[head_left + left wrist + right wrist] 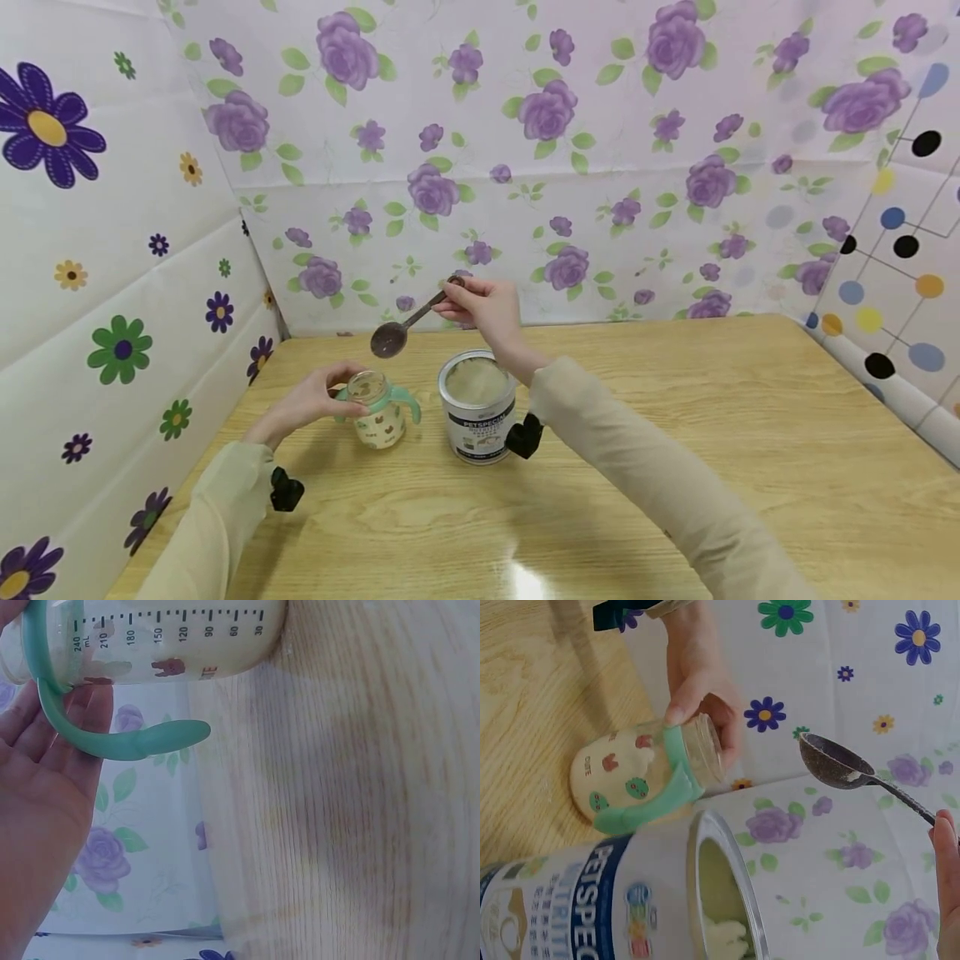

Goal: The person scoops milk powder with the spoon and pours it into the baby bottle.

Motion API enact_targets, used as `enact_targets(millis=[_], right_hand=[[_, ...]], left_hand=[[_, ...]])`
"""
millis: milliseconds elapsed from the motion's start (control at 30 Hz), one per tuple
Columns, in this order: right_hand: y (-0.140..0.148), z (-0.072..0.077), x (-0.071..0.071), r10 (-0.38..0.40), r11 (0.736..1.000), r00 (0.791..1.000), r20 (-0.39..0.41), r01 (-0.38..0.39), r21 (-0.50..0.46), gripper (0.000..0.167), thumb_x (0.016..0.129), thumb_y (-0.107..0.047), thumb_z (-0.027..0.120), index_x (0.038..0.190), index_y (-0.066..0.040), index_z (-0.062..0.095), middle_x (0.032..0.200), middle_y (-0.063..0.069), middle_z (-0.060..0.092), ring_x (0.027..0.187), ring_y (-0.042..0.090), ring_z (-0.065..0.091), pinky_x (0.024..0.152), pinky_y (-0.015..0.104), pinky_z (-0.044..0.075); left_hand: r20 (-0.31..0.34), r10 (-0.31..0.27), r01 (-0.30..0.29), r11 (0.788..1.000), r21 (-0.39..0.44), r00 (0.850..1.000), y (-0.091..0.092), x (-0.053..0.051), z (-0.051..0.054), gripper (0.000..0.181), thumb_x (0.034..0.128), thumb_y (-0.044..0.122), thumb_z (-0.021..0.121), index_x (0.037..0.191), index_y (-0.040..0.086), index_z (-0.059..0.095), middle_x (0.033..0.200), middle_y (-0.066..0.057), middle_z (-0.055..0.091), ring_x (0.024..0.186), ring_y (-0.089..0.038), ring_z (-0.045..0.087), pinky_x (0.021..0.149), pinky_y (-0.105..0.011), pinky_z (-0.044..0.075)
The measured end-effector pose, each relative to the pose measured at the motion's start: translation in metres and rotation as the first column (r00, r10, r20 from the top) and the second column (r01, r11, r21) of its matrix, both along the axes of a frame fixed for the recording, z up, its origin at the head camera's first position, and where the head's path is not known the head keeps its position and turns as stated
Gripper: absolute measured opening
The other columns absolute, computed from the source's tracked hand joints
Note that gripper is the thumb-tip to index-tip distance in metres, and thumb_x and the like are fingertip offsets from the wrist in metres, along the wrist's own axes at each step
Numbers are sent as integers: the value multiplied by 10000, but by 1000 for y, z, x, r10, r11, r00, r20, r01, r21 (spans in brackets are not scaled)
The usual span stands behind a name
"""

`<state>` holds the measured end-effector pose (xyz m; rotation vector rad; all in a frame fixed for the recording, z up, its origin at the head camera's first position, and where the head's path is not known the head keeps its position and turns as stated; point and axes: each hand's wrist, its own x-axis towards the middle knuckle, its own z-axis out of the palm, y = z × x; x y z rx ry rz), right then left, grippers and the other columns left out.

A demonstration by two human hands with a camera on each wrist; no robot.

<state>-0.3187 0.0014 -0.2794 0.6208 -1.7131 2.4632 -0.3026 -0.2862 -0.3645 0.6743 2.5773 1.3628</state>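
My left hand (318,396) grips a baby bottle (381,427) round its neck, at the green collar with two handles. The bottle stands upright on the table with its mouth uncovered and pale contents inside; a mL scale shows on its side in the left wrist view. My right hand (487,312) pinches the end of a dark spoon (390,339) by its handle. The spoon's bowl hangs above the bottle, a little to its right, with a trace of pale powder on its rim (853,776). Below my right hand stands an open can (480,429) of pale powder (477,382).
The can stands just right of the bottle on the wooden table (637,467). A flowered cloth (495,167) hangs behind the table, another cloth (112,275) lines the left side, and a dotted one (900,275) the right.
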Motion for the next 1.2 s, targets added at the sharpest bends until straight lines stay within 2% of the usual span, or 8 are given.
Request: enact_targets(millis=[133, 333, 467, 633, 800, 1167, 1200], right_hand=[[15, 2, 0, -40, 999, 999, 0, 40, 15, 166, 865, -8, 593, 931, 139, 631, 729, 188, 638, 637, 212, 646, 658, 334, 514], [41, 0, -4, -69, 998, 997, 37, 68, 18, 155, 859, -17, 605, 906, 128, 636, 709, 175, 637, 645, 247, 645, 679, 356, 508], [55, -2, -6, -90, 995, 994, 68, 88, 39, 173, 862, -29, 607, 930, 128, 630, 714, 175, 638, 627, 228, 643, 655, 330, 515], [67, -6, -5, -104, 989, 992, 76, 95, 115, 201, 874, -30, 592, 989, 133, 616, 725, 164, 642, 607, 193, 638, 649, 325, 516], [74, -12, -5, -91, 980, 994, 62, 78, 184, 185, 871, -2, 585, 957, 159, 611, 702, 179, 633, 591, 195, 633, 627, 320, 520], [76, -22, -9, -21, 920, 996, 84, -13, 391, 172, 875, 7, 573, 927, 169, 605, 732, 200, 631, 585, 188, 620, 615, 320, 523], [76, -22, -9, -19, 915, 996, 86, -17, 404, 169, 874, 8, 574, 920, 167, 607, 727, 199, 630, 584, 188, 618, 613, 320, 523]], left_hand=[[3, 1, -1, 1000, -8, 1000, 0, 0, 1, 531, 759, 210, 748, 1224, 103, 515, 1129, -101, 533, 1058, -293, 464, 825, -453, 384], [14, 9, -8, 1000, -13, 1000, -1, 0, 1, 537, 761, 200, 746, 1228, 86, 507, 1128, -117, 528, 1062, -316, 452, 833, -464, 374], [16, 4, -4, 1000, -6, 1000, -1, -1, 1, 545, 762, 192, 744, 1236, 78, 499, 1135, -124, 523, 1060, -311, 454, 835, -469, 371], [11, 0, 0, 1000, -20, 1000, -1, -2, 0, 541, 762, 204, 745, 1229, 81, 501, 1124, -112, 528, 1042, -285, 468, 827, -446, 381], [9, -2, 3, 1000, -23, 1000, 0, -1, 1, 538, 761, 217, 746, 1223, 84, 506, 1116, -114, 530, 1027, -279, 475, 818, -438, 389], [6, -12, 12, 1000, -16, 1000, -2, -3, 0, 528, 770, 202, 737, 1226, 72, 503, 1125, -122, 526, 1057, -318, 454, 825, -451, 378], [10, -11, 11, 1000, -15, 1000, 0, -1, 2, 529, 773, 191, 735, 1228, 61, 499, 1129, -134, 523, 1062, -333, 449, 826, -458, 376]])
